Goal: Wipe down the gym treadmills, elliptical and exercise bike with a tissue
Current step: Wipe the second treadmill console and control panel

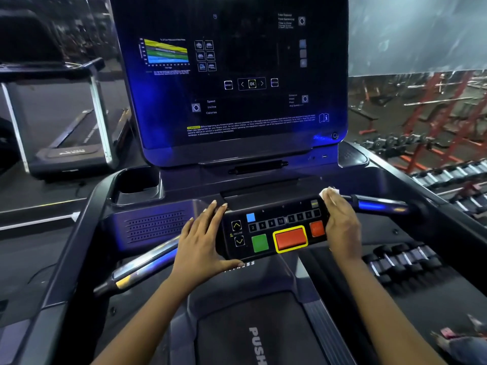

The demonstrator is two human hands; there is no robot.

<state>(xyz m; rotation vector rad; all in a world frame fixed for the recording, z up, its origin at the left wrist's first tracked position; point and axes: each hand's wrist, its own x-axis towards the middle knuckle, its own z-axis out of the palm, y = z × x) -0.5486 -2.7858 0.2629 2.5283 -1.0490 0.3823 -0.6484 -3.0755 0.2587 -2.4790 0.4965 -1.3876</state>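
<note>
1. Off to the left stands a second treadmill (71,143), well apart from the one the person is on.
2. On the near treadmill (263,325), a cup holder (138,184) sits at the console's left, with a speaker grille (155,225) just below it and the left handrail (142,267) running down from there.
3. The left hand (203,241) lies flat on the left end of the button panel (274,230), fingers straight and spread, thumb along the panel's front edge. It holds nothing.
4. Above the panel rises the dark console screen (237,75), tilted back, showing a coloured chart and an OK key.
5. On the panel, a green button (260,243) sits just left of a red button (290,238) with a yellow rim.
6. The right hand (340,225) rests on the panel's right end, fingers together, pressing the white tissue (328,192) against the upper right corner. The tissue shows just beyond the fingertips. I cannot tell where the thumb lies.
7. The right handrail (376,205) runs out from beside that hand.
8. Further right stands a dumbbell rack (403,259).
</note>
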